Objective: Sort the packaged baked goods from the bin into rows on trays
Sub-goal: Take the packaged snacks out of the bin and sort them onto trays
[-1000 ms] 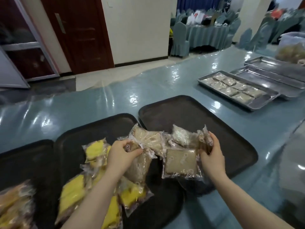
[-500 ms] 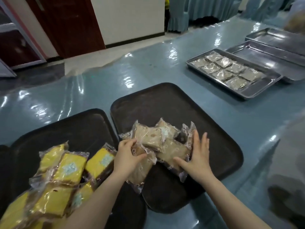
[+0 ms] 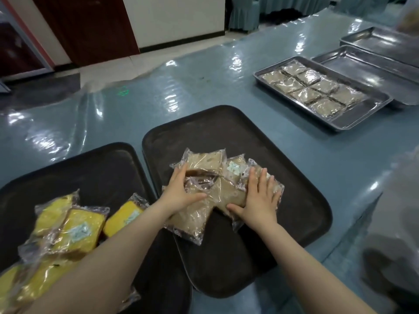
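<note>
A loose pile of brown cake packets [image 3: 205,165] in clear wrap lies on the right black tray [image 3: 292,189]. My left hand [image 3: 179,193] rests flat on the pile's left side, fingers straight. My right hand [image 3: 260,200] presses flat on the pile's right side, fingers spread. Yellow cake packets [image 3: 74,230] are heaped on the left black tray [image 3: 102,168], partly under my left forearm. A steel tray [image 3: 353,118] at the right holds brown packets [image 3: 317,89] in two neat rows.
Two more steel trays [image 3: 367,64] lie behind the filled one at the far right. The table has a glossy blue-grey cover [image 3: 204,87]. A blurred pale bag or bin [image 3: 399,211] sits at the right edge. Draped chairs and a door stand beyond.
The brown packets went from held up between both hands to lying on the right black tray. Both hands opened and now press flat on the pile. The view tilted downward.
</note>
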Available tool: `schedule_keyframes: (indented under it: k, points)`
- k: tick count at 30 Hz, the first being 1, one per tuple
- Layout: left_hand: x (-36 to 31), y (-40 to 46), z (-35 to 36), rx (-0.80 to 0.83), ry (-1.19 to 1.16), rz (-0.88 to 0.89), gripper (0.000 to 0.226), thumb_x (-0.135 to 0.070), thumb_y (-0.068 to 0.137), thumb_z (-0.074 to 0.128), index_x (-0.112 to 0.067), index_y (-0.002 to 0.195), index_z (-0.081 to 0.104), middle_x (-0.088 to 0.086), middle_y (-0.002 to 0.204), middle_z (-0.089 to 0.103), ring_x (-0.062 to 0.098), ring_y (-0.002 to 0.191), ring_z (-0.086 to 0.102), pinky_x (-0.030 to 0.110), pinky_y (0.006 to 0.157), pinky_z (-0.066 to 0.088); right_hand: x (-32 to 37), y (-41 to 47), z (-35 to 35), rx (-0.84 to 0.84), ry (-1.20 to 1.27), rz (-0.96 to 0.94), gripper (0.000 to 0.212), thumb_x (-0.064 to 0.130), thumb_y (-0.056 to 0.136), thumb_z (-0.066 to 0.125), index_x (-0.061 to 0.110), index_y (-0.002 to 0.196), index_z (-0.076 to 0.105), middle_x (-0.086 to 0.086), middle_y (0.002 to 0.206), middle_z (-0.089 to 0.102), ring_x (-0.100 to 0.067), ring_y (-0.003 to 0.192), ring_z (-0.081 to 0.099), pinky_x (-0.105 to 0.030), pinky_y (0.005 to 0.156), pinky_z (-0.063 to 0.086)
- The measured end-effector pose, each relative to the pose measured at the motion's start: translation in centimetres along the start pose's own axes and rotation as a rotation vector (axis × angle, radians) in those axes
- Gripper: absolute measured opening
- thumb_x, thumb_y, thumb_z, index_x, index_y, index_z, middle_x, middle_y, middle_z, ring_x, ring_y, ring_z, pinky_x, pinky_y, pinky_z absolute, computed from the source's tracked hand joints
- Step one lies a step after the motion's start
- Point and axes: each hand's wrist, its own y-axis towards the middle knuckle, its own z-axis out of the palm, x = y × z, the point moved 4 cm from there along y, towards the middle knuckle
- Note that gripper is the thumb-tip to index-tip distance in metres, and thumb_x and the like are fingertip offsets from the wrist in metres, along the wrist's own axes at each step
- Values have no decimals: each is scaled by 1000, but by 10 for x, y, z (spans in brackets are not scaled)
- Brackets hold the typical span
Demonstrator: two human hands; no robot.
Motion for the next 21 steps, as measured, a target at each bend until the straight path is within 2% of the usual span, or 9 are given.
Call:
schedule_keyframes:
  k: [2, 4, 8, 11, 15, 19, 21]
  points:
    - [5, -2, -7, 12, -16, 16, 115, -52, 66, 78, -33, 150, 2, -4, 160, 0, 17, 144, 13, 38, 116, 16, 5, -4, -3, -13, 7, -45, 126, 68, 71, 65, 31, 144, -31, 1, 152, -36, -24, 138, -35, -57, 110, -12]
    - [9, -10, -12, -36, -69, 30, 105, -51, 72, 74, -33, 150, 5, -3, 159, 7, 15, 143, 15, 33, 113, 16, 15, -11, -8, -49, 55, -121, 121, 71, 70, 60, 32, 147, -24, 6, 154, -32, -16, 138, -36, -54, 109, -14]
    - [21, -36, -17, -111, -168, 5, 89, -44, 80, 69, -28, 150, 15, -2, 152, 31, 11, 132, 36, 27, 103, 33, 52, -24, -12, -96, 131, -250, 95, 62, 84, 51, 28, 153, -3, 8, 160, -9, -9, 143, -21, -44, 114, -11]
    - [30, -61, -30, -154, -138, 19, 83, -42, 82, 68, -27, 149, 22, -4, 147, 39, 13, 128, 43, 27, 102, 36, 83, -38, -9, -68, 151, -334, 83, 58, 89, 48, 25, 154, 7, 7, 161, 0, -8, 143, -13, -42, 118, -3]
    - [40, -101, -61, -223, -85, 94, 75, -38, 83, 68, -26, 146, 29, -9, 143, 42, 6, 123, 44, 10, 90, 34, 124, -65, 2, -38, 197, -381, 74, 48, 93, 51, 21, 153, 17, 3, 161, 9, -11, 147, -3, -43, 120, 7]
    - [66, -155, -99, -271, -103, 134, 72, -35, 83, 68, -26, 145, 32, -9, 146, 40, 5, 132, 37, 25, 105, 32, 173, -107, 18, -18, 239, -448, 72, 45, 93, 54, 20, 152, 21, 2, 160, 14, -13, 147, 2, -39, 120, 10]
    - [84, -191, -120, -289, -132, 140, 71, -35, 83, 68, -27, 144, 32, -12, 145, 39, -1, 129, 35, 26, 104, 34, 200, -134, 29, 4, 268, -470, 72, 46, 93, 54, 21, 152, 22, 4, 160, 14, -11, 147, 1, -35, 119, 9]
